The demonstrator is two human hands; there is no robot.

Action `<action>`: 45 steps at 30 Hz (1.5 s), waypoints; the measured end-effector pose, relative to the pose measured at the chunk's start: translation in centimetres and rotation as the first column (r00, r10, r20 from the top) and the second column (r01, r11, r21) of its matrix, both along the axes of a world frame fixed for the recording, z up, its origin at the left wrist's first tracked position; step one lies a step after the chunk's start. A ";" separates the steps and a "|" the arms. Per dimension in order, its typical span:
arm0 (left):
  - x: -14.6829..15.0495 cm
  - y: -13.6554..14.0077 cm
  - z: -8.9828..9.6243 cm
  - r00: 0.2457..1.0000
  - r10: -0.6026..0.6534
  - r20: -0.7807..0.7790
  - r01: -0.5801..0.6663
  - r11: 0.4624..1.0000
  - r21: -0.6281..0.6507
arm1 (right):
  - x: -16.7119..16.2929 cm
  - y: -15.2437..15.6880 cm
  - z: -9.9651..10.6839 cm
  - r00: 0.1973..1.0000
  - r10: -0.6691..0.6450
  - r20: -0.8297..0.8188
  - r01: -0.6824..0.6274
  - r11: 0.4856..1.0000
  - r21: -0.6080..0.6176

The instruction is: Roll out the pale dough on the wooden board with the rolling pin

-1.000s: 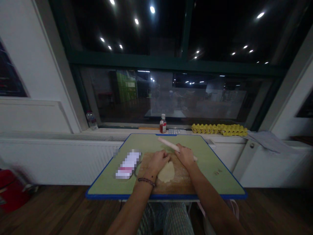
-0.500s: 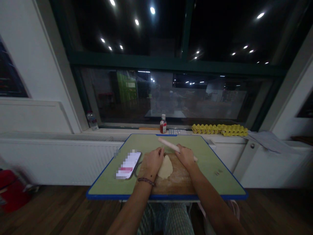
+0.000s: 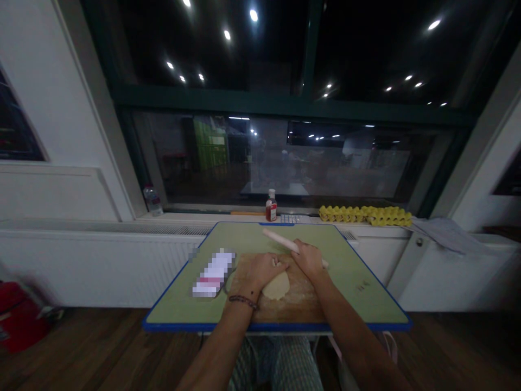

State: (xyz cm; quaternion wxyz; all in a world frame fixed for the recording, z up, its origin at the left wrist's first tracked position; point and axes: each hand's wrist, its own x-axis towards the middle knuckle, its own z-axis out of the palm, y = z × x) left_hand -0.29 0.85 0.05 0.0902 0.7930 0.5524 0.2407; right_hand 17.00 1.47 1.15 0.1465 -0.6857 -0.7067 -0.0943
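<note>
A flattened piece of pale dough (image 3: pixel 277 286) lies on a floured wooden board (image 3: pixel 291 310). My left hand (image 3: pixel 262 271) is closed on the far edge of the dough, its thumb and fingers pinching it, with a bracelet round the wrist. Part of the dough is hidden beneath that hand. In my right hand (image 3: pixel 308 259) is a light wooden rolling pin (image 3: pixel 280 239), held at a slant over the far right side of the board. The pin does not touch the dough.
The board sits on a green table (image 3: pixel 366 304) with a blue edge. Left of it lies a phone (image 3: pixel 214 274) with a lit screen. On the windowsill stand a small bottle (image 3: pixel 271 206), a clear bottle (image 3: pixel 153 201) and yellow egg cartons (image 3: pixel 365 215).
My left hand has reached over the dough's far edge, its thumb now stretched to the right. The dough has turned or shifted slightly. My right hand and the rolling pin stay put.
</note>
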 end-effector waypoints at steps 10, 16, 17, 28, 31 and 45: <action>0.0 -0.4 1.3 0.996 0.022 0.085 -0.027 0.998 0.059 | 0.0 0.0 0.0 1.000 0.015 -0.017 -0.015 1.000 0.005; -0.1 0.3 0.4 0.998 -0.009 0.061 0.004 0.996 0.091 | 0.1 0.1 -0.2 1.000 0.010 -0.005 -0.010 1.000 0.029; -0.1 0.4 0.3 0.998 -0.003 0.064 -0.002 0.996 0.086 | 0.1 0.1 -0.2 1.000 0.011 -0.003 -0.010 1.000 0.026; -0.1 1.2 -1.2 0.948 -0.188 0.259 0.189 0.982 0.020 | 0.0 0.0 -0.1 1.000 0.000 0.002 0.000 1.000 0.016; -0.2 1.5 -1.4 0.917 -0.219 0.334 0.216 0.975 0.045 | 0.0 0.0 -0.1 1.000 0.007 0.000 -0.007 1.000 0.011; 0.1 -0.1 1.0 0.971 -0.127 0.203 0.040 0.922 0.386 | 0.0 -0.2 0.0 0.999 0.034 -0.009 -0.034 0.999 0.005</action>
